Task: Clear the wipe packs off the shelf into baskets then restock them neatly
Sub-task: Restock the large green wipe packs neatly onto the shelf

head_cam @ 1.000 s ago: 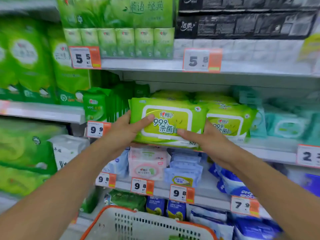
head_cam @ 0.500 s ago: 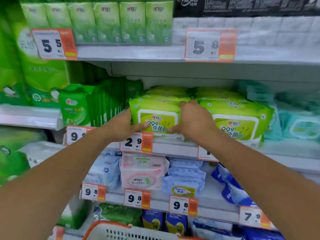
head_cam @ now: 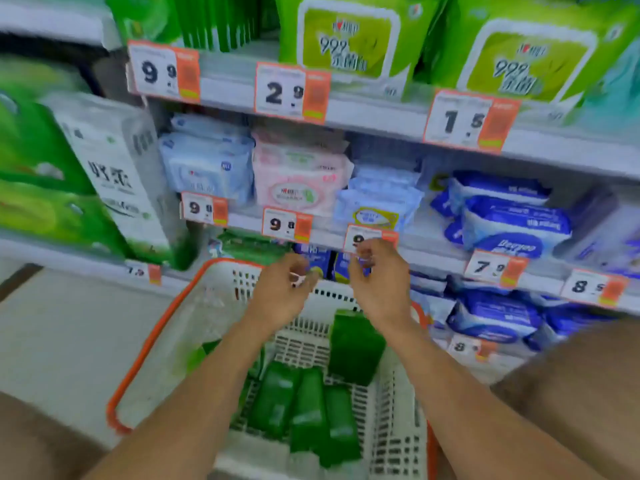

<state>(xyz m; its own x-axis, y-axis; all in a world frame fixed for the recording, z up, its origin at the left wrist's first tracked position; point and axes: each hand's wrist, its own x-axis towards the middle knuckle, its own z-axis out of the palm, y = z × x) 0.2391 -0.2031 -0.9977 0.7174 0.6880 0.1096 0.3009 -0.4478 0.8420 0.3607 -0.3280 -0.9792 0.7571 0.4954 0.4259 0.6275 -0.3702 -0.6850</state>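
Two lime-green wipe packs, one [head_cam: 349, 36] and another [head_cam: 530, 57], stand on the shelf at the top of the view. Below them, a white basket with an orange rim [head_cam: 145, 344] holds several dark green wipe packs [head_cam: 304, 407], one of them [head_cam: 356, 344] upright against the far wall. My left hand [head_cam: 284, 289] and my right hand [head_cam: 379, 282] hover side by side over the basket's far edge. Their fingers are loosely curled and apart, with no pack in either. The picture is blurred by motion.
Orange-and-white price tags [head_cam: 291, 91] line the shelf edges. Pale blue [head_cam: 207, 164] and pink [head_cam: 298, 174] packs fill the middle shelf, and dark blue packs [head_cam: 512, 220] sit to the right. Large green and white tissue bundles [head_cam: 114, 174] stand at the left. Grey floor [head_cam: 69, 334] lies left of the basket.
Both hands have let go of the lime-green pack on the shelf and dropped down over the basket. The view has tilted downward, bringing the basket into sight.
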